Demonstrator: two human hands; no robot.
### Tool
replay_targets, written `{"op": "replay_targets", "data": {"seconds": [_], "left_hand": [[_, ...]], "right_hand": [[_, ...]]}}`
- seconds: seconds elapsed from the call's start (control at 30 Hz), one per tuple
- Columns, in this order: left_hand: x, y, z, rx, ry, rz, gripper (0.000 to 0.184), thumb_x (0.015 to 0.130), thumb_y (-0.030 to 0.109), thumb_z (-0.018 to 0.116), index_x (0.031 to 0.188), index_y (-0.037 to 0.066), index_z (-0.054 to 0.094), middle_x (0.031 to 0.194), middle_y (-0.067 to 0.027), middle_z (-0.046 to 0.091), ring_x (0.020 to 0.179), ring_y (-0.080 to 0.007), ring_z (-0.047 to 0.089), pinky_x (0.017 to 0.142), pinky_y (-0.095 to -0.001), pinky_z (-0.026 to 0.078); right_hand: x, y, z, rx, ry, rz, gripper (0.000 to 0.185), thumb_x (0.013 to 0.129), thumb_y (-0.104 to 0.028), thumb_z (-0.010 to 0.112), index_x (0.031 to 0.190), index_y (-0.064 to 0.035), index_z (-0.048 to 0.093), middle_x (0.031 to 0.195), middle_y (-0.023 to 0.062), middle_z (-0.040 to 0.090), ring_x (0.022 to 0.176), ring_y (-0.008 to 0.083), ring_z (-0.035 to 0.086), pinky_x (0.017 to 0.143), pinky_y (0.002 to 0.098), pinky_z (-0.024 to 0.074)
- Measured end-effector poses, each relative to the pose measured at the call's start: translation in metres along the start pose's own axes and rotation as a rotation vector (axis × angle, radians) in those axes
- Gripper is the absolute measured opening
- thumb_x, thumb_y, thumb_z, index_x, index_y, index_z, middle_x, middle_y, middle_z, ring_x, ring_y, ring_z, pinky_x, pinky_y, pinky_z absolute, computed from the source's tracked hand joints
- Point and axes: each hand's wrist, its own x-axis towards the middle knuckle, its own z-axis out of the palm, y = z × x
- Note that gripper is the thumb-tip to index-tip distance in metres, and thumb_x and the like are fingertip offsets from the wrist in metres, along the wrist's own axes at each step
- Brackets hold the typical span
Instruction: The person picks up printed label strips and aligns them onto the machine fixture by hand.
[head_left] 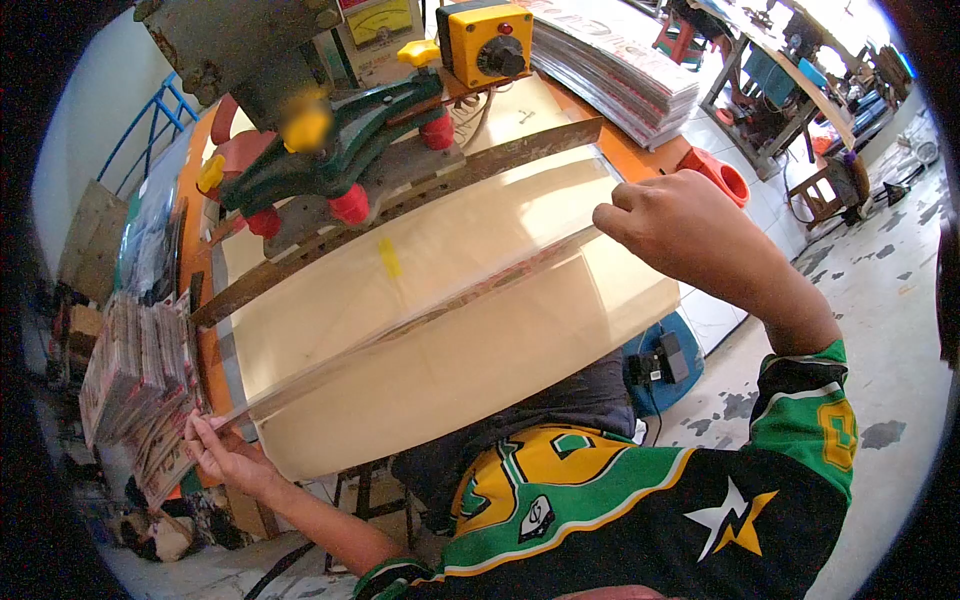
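A long, thin transparent plastic strip with reddish print stretches diagonally over a cream board on the table. At its lower left end, my left hand pinches it between thumb and fingers. My right hand is curled closed at the upper right end, its fingertips down at the strip's edge. Beyond the strip stands a dark green machine clamp with red feet and yellow knobs, behind a brown metal bar. A yellow mark shows on the cream surface.
A yellow control box with a black dial is at the back. Stacks of printed sheets stand at the back right and far left. A red tape dispenser-like ring sits by the right edge. A blue stool is below.
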Motion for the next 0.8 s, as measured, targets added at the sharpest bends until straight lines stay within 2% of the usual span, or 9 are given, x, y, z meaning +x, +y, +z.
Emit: {"op": "replay_targets", "data": {"seconds": [0.17, 0.5, 0.6, 0.7, 0.77, 0.8], "left_hand": [[-0.004, 0.006, 0.009, 0.023, 0.042, -0.026, 0.024, 0.102, 0.019, 0.063, 0.120, 0.003, 0.062, 0.091, -0.0012, 0.061, 0.084, -0.0086, 0.056, 0.078, -0.0246, 0.048], [-0.004, 0.004, 0.008, 0.050, 0.037, 0.007, 0.022, 0.103, 0.018, 0.061, 0.118, 0.002, 0.061, 0.090, -0.0029, 0.062, 0.084, -0.0105, 0.058, 0.077, -0.0259, 0.049], [-0.003, 0.000, 0.004, 0.016, 0.027, 0.008, 0.021, 0.103, 0.017, 0.061, 0.118, 0.002, 0.061, 0.091, -0.0032, 0.062, 0.084, -0.0108, 0.058, 0.079, -0.0265, 0.049], [-0.002, -0.003, -0.001, -0.004, -0.019, 0.036, 0.020, 0.103, 0.016, 0.061, 0.116, 0.001, 0.062, 0.092, -0.0033, 0.062, 0.084, -0.0109, 0.057, 0.079, -0.0264, 0.050], [-0.001, -0.004, -0.001, 0.057, 0.022, 0.046, 0.020, 0.103, 0.016, 0.061, 0.116, 0.001, 0.062, 0.092, -0.0031, 0.061, 0.084, -0.0107, 0.057, 0.079, -0.0262, 0.050], [0.001, -0.004, -0.001, 0.118, 0.063, 0.058, 0.020, 0.102, 0.016, 0.062, 0.115, 0.001, 0.063, 0.092, -0.0030, 0.061, 0.084, -0.0104, 0.057, 0.079, -0.0261, 0.050]], "right_hand": [[0.002, -0.003, 0.011, 0.044, 0.019, 0.084, 0.008, 0.085, -0.009, 0.064, 0.085, -0.0009, 0.060, 0.078, 0.0151, 0.067, 0.074, 0.0323, 0.073, 0.061, 0.0426, 0.0597], [0.001, -0.014, 0.017, 0.080, 0.087, 0.178, 0.010, 0.086, -0.007, 0.062, 0.091, 0.0007, 0.058, 0.082, 0.0151, 0.064, 0.076, 0.0320, 0.071, 0.064, 0.0425, 0.0588], [0.001, -0.014, 0.025, 0.116, 0.099, 0.240, 0.010, 0.086, -0.007, 0.061, 0.091, 0.0006, 0.057, 0.082, 0.0155, 0.063, 0.076, 0.0343, 0.070, 0.066, 0.0439, 0.0582], [0.000, -0.007, 0.033, 0.241, 0.221, 0.312, 0.007, 0.088, -0.006, 0.059, 0.091, -0.0012, 0.055, 0.080, 0.0176, 0.063, 0.076, 0.0362, 0.069, 0.065, 0.0459, 0.0565], [0.000, -0.001, 0.032, 0.524, 0.264, 0.408, 0.004, 0.091, -0.006, 0.057, 0.093, -0.0034, 0.055, 0.080, 0.0198, 0.065, 0.076, 0.0368, 0.069, 0.064, 0.0482, 0.0539], [-0.001, 0.001, 0.033, 0.626, 0.266, 0.448, 0.006, 0.092, -0.007, 0.059, 0.094, -0.0045, 0.055, 0.078, 0.0186, 0.066, 0.076, 0.0338, 0.070, 0.063, 0.0449, 0.0526]]}}
